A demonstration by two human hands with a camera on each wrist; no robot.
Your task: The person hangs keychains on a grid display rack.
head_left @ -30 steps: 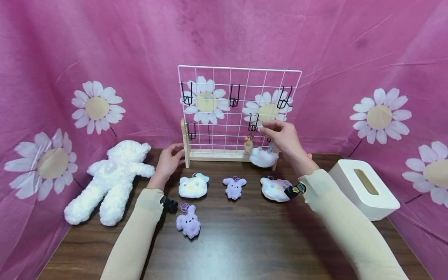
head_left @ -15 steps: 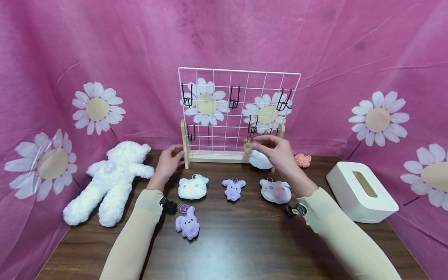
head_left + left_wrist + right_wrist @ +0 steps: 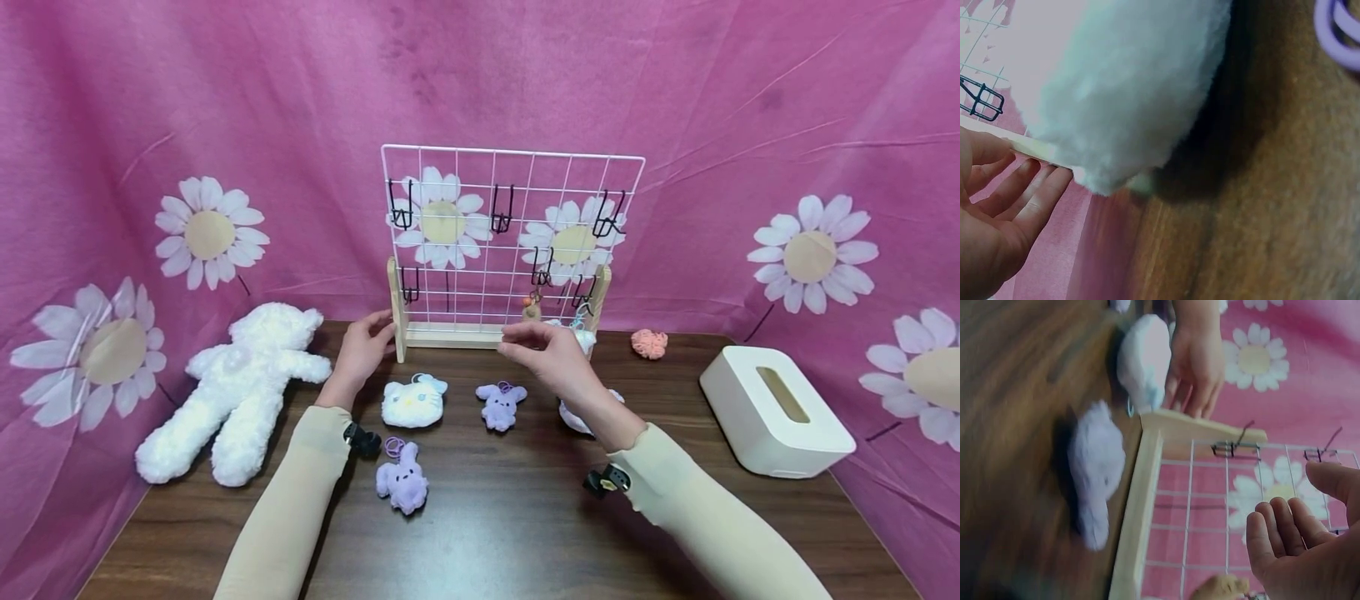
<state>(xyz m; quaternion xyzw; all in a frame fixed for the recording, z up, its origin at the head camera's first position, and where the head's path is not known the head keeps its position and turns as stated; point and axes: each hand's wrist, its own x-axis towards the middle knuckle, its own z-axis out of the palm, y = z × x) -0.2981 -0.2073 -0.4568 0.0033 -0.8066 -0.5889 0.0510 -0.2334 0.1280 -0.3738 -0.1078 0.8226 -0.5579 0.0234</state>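
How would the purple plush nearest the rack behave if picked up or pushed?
The purple plush looks soft and stuffed, so it would probably squash a little. Its small, puffy body suggests light weight. Lying flat on the table, it seems likelier to slide than roll.

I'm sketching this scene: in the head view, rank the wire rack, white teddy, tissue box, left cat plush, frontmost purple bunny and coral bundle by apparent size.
Wire rack
White teddy
Tissue box
Left cat plush and frontmost purple bunny: too alike to rank
Coral bundle

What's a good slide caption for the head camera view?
Left hand at the wooden post of a wire rack, right hand in front, plush charms on the table.
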